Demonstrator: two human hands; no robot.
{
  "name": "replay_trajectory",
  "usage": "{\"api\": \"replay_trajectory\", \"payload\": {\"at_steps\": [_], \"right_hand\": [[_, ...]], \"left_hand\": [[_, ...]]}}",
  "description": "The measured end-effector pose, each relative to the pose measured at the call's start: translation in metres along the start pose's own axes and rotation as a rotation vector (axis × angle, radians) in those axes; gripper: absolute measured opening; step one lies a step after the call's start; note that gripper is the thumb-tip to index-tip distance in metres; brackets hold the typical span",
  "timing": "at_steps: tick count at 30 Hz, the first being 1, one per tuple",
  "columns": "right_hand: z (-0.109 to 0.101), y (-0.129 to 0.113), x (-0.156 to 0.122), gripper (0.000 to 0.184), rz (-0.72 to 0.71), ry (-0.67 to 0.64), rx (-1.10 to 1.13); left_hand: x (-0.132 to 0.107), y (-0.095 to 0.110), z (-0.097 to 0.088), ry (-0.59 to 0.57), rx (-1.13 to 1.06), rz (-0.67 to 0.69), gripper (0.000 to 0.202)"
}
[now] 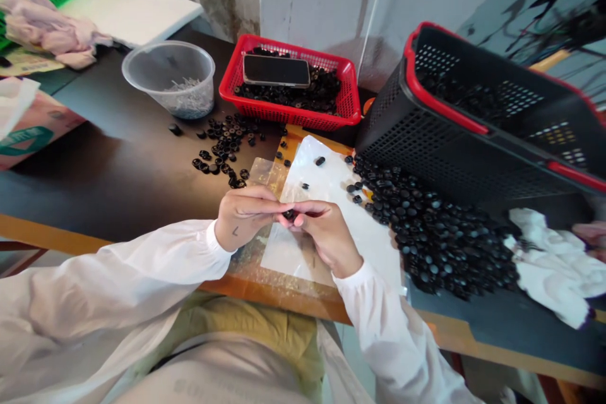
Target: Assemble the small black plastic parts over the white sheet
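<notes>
I'm seeing loose white long-sleeved smock (108, 284) with gathered cuffs (218, 243), mustard-yellow garment (255, 341) beneath, small dark tattoo (235, 231) on left hand (246, 218).

Nothing is reading as a full word here. The back of the left hand (241, 218) is bearing a small dark mark (235, 231), shaped like an angled L or a tick. Faint grey capitals (199, 386) are showing across the pale garment (237, 375) at the chest, perhaps starting "SU", though the view is too poor to be sure. A carton (52, 120) is carrying a green logo (26, 141), too cut off to read.
</notes>
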State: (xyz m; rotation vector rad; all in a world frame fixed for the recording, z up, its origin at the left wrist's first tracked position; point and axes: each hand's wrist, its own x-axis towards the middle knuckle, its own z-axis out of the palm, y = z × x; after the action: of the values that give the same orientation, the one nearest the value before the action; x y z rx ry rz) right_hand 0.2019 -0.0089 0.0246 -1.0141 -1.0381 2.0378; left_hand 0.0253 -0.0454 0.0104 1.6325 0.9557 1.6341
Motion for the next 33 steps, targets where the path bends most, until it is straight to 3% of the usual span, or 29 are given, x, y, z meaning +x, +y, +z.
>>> {"api": "replay_trajectory", "payload": {"at_steps": [9, 19, 25, 30, 33], "right_hand": [[0.003, 0.003, -0.001, 0.039, -0.054, 0.096, -0.034], [0.002, 0.002, -0.004, 0.007, -0.229, 0.018, -0.299], [0.009, 0.003, -0.004, 0.020, -0.403, 0.145, -0.422], [0.000, -0.004, 0.001, 0.004, -0.256, -0.022, -0.284], [-0.004, -0.010, 0.002, 0.023, -0.237, -0.123, -0.236]], "left_hand": [[-0.001, 0.005, 0.004, 0.021, 0.050, 0.082, 0.041], [-0.005, 0.003, 0.006, -0.003, 0.088, 0.140, 0.045], [-0.009, 0.005, 0.012, 0.046, 0.186, 0.161, 0.046], [-0.005, 0.001, 0.008, -0.022, 0.041, 0.164, 0.044], [0.006, 0.002, 0.001, -0.133, 0.024, 0.135, 0.038]]}}
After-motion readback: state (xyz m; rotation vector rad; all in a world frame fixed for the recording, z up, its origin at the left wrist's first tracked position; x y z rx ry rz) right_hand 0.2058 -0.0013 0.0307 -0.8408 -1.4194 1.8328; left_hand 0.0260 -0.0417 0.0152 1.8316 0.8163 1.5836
